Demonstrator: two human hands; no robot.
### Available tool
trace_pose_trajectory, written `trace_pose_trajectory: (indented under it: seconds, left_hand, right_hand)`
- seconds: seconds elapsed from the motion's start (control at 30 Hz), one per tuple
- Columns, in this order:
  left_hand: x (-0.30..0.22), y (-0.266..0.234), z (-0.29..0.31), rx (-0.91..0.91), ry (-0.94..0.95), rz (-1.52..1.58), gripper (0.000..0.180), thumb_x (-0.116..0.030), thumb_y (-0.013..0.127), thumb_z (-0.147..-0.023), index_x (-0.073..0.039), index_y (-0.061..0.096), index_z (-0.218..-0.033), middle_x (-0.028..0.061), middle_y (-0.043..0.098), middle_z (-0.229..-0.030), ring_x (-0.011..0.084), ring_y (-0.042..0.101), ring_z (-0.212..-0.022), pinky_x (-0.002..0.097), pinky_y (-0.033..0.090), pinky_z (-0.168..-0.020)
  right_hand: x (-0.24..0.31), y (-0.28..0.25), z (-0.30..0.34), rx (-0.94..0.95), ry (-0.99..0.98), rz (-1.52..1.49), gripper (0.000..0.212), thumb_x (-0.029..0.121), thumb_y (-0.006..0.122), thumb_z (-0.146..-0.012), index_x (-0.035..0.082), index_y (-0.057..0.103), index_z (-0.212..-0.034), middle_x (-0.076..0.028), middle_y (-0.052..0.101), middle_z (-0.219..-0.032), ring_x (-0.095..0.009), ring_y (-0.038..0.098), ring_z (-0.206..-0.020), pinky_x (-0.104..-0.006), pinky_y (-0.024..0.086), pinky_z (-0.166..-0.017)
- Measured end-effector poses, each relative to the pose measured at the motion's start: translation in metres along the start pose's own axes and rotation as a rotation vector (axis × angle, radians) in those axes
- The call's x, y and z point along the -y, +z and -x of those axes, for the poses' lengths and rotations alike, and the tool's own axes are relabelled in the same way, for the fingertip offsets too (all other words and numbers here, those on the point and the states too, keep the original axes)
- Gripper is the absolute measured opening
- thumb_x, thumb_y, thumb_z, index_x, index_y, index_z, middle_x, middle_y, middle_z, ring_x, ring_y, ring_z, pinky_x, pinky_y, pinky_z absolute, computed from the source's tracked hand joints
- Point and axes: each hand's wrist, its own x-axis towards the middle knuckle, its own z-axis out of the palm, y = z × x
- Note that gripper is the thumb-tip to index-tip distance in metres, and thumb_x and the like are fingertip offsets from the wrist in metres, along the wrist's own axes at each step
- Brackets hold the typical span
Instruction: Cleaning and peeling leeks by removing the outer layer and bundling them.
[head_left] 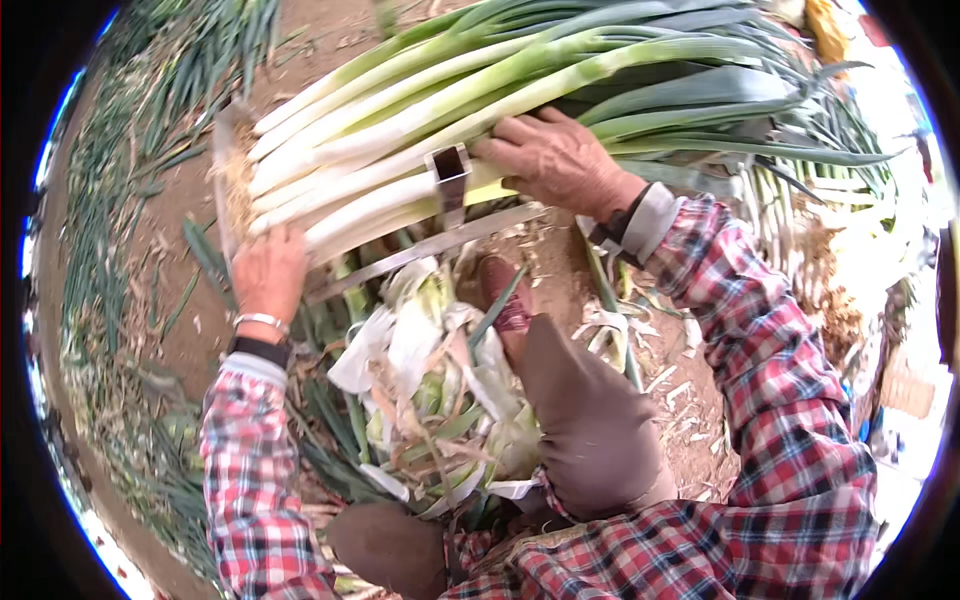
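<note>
A bundle of leeks [400,120] lies in a metal rack, white shanks to the left and green leaves to the right. My left hand [270,265] is at the root end of the nearest leeks, its fingers closed against them and the tips partly hidden. Farther along, my right hand [560,165] is curled over the near side of the bundle where the shanks turn green. Just left of its fingers rises a square metal post [449,180] of the rack. The rack's end plate [228,170] stands beside the leeks' pale roots.
Peeled leek skins [420,370] are heaped below the rack, between my legs. My shoe [505,295] is near the rack's flat bar [430,250]. More leek greens [110,250] cover the ground at left. Other leeks [800,205] lie at right, roots toward me.
</note>
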Motion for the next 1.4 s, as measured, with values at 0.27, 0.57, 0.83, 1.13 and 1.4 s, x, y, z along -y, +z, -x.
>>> trace_pose_trajectory:
  seconds: [0.27, 0.57, 0.83, 1.13, 1.4]
  left_hand:
    - [-0.020, -0.014, -0.006, -0.117, 0.001, -0.034, 0.017, -0.023, 0.072, -0.079, -0.012, 0.063, -0.088, 0.0073, 0.061, -0.088, 0.0263, 0.065, -0.085, 0.0402, 0.049, -0.078]
    - [-0.019, -0.016, -0.003, 0.018, -0.060, -0.100, 0.031, -0.027, 0.078, -0.076, -0.012, 0.060, -0.096, 0.0062, 0.057, -0.099, 0.0255, 0.061, -0.093, 0.0399, 0.047, -0.079]
    - [-0.047, -0.043, -0.020, 0.011, 0.045, 0.337, 0.039, -0.005, 0.068, -0.081, -0.005, 0.055, -0.117, 0.0136, 0.058, -0.106, 0.0338, 0.062, -0.097, 0.0428, 0.050, -0.080]
    - [-0.148, -0.167, -0.055, -0.252, 0.098, 0.925, 0.032, -0.009, 0.072, -0.083, -0.005, 0.062, -0.114, 0.0080, 0.064, -0.095, 0.0179, 0.061, -0.070, 0.0307, 0.049, -0.061]
    - [-0.275, -0.135, -0.117, -0.356, 0.359, 0.433, 0.049, -0.024, 0.083, -0.072, -0.011, 0.055, -0.110, 0.0068, 0.060, -0.093, 0.0237, 0.064, -0.069, 0.0385, 0.050, -0.057]
  right_hand:
    - [-0.049, -0.060, 0.075, -0.029, 0.187, 0.159, 0.063, 0.028, 0.080, -0.069, 0.018, 0.057, -0.127, -0.004, 0.056, -0.126, -0.026, 0.049, -0.125, -0.0465, 0.031, -0.111]
    - [0.041, -0.016, 0.117, -0.232, 1.024, -0.824, 0.057, 0.033, 0.076, -0.082, 0.005, 0.052, -0.126, -0.013, 0.058, -0.116, -0.024, 0.064, -0.093, -0.0410, 0.051, -0.083]
    - [-0.033, -0.007, 0.151, -1.501, 1.271, -1.778, 0.031, 0.036, 0.070, -0.092, 0.012, 0.057, -0.106, -0.003, 0.063, -0.087, -0.013, 0.056, -0.062, -0.0324, 0.051, -0.059]
    - [-0.052, -0.078, 0.183, -0.976, 1.098, -0.771, 0.043, 0.033, 0.074, -0.088, -0.006, 0.064, -0.104, -0.013, 0.063, -0.098, -0.017, 0.062, -0.085, -0.0305, 0.050, -0.075]
    - [-0.095, -0.119, 0.173, -0.756, 1.233, -0.567, 0.042, 0.033, 0.076, -0.081, -0.007, 0.066, -0.093, -0.016, 0.063, -0.087, -0.026, 0.064, -0.081, -0.0367, 0.051, -0.076]
